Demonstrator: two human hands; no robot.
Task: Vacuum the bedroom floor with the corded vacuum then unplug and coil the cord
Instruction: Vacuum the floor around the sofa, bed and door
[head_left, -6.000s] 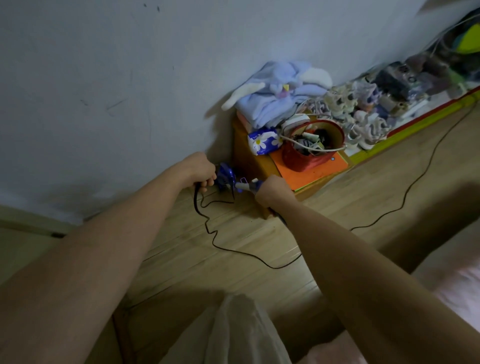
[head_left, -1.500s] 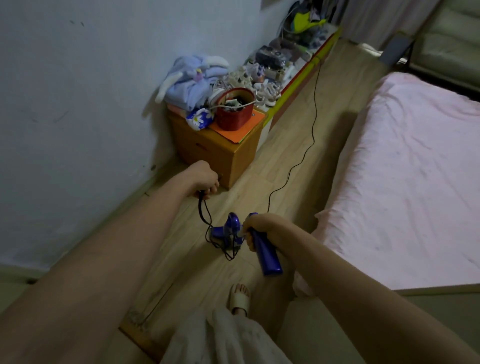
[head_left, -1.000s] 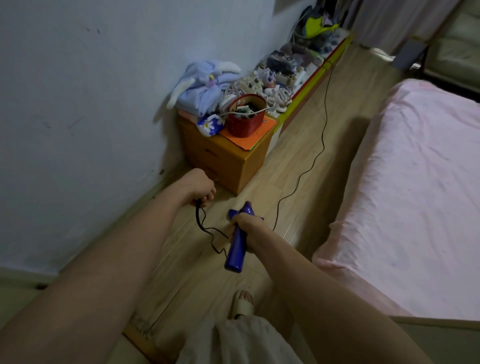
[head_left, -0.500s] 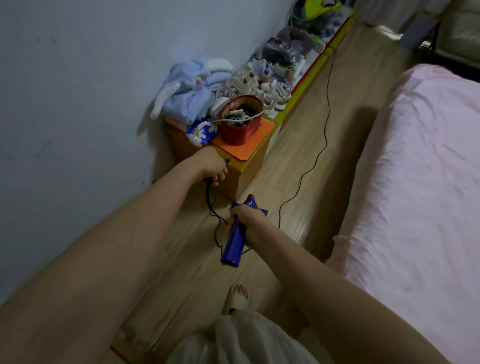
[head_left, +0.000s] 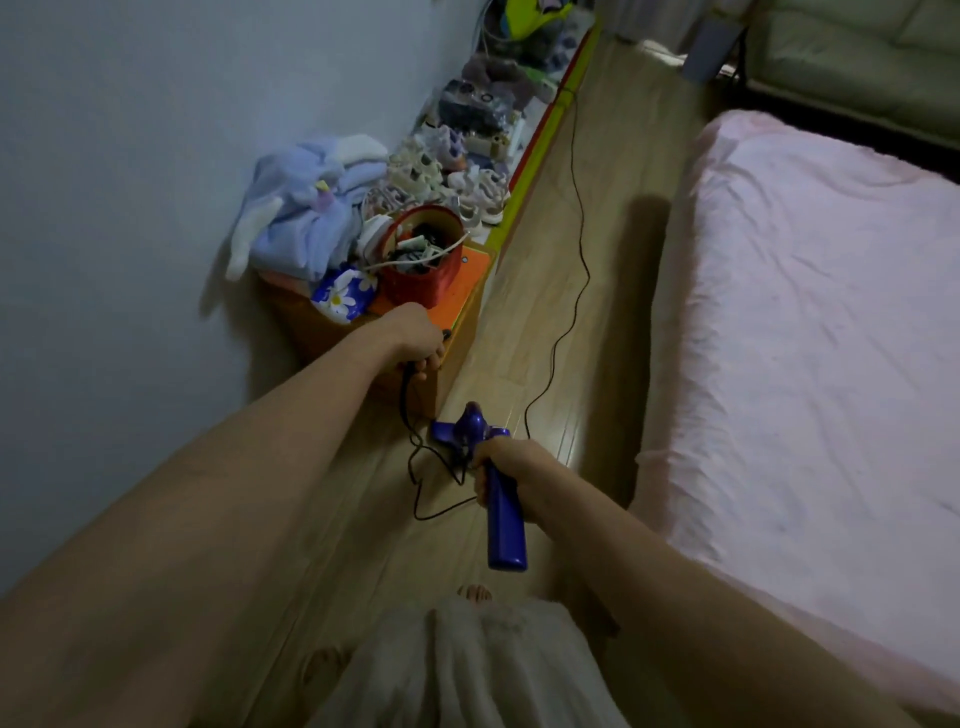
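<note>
Gripping blue vacuum (head_left: 498, 499): right hand (head_left: 511, 462) | left hand (head_left: 415, 335) fingers curled round cord (head_left: 563, 332) | plug end hidden

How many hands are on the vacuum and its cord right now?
2: the right hand grips the blue vacuum; the left hand holds the black cord near the cabinet.

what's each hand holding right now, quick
Left hand: fingers curled round the black cord, holding it up.
Right hand: closed round the blue vacuum handle.
</note>
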